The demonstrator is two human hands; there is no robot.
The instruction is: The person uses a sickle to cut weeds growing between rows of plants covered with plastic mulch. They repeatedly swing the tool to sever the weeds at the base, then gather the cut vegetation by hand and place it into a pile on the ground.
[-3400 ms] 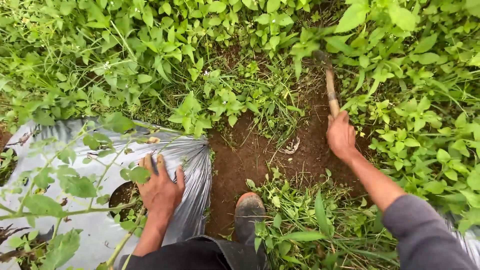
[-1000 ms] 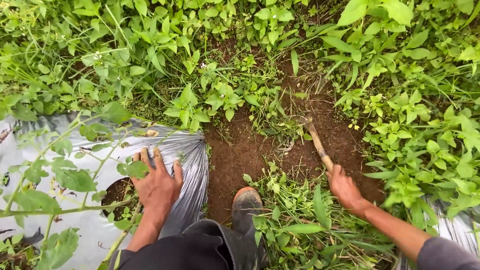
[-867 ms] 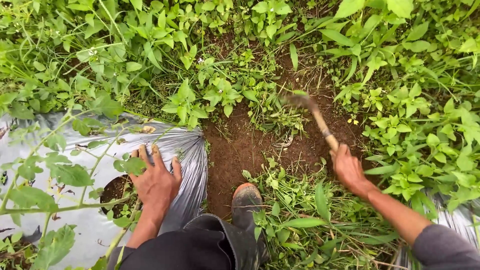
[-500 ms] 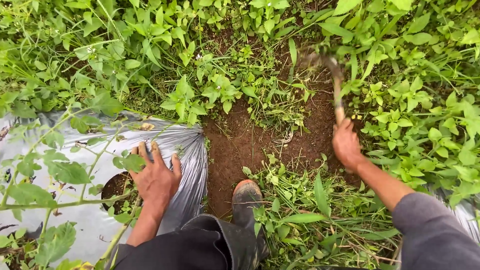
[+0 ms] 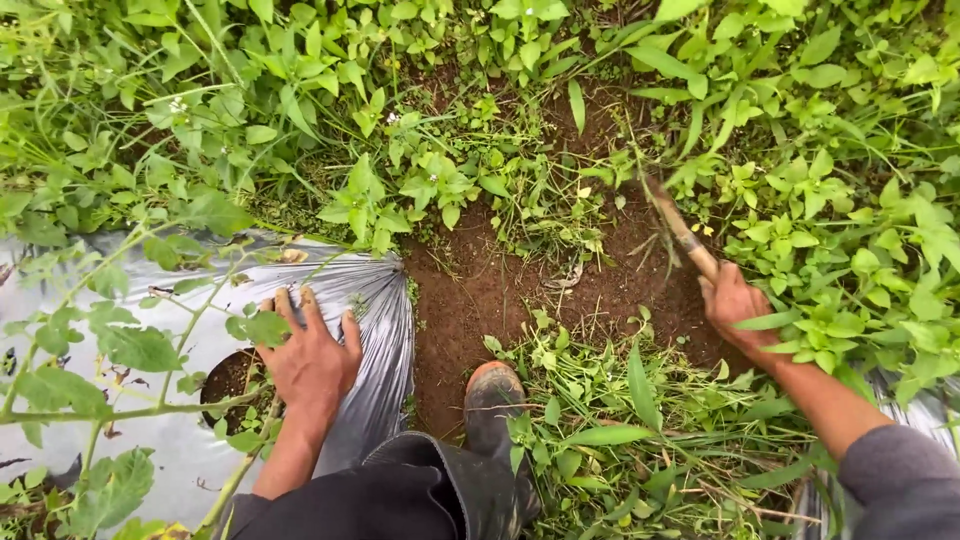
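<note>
My right hand (image 5: 737, 306) grips the wooden handle of a small hand hoe (image 5: 682, 229), whose blade end is low among the weeds at the right edge of the bare brown soil patch (image 5: 470, 300). My left hand (image 5: 312, 360) lies flat, fingers spread, on the silver plastic mulch sheet (image 5: 380, 300), beside a round planting hole (image 5: 232, 382). A green-stemmed plant (image 5: 130, 345) rises from that hole and crosses over the sheet.
My muddy boot (image 5: 492, 400) stands on the soil between the hands. Cut weeds (image 5: 610, 420) lie piled to its right. Dense leafy weeds (image 5: 300, 90) fill the top and right. More silver sheet (image 5: 905, 410) shows at the far right.
My right hand has swung the hoe from raised near the top weeds back down and right toward the soil. My left hand has stayed pressed on the sheet.
</note>
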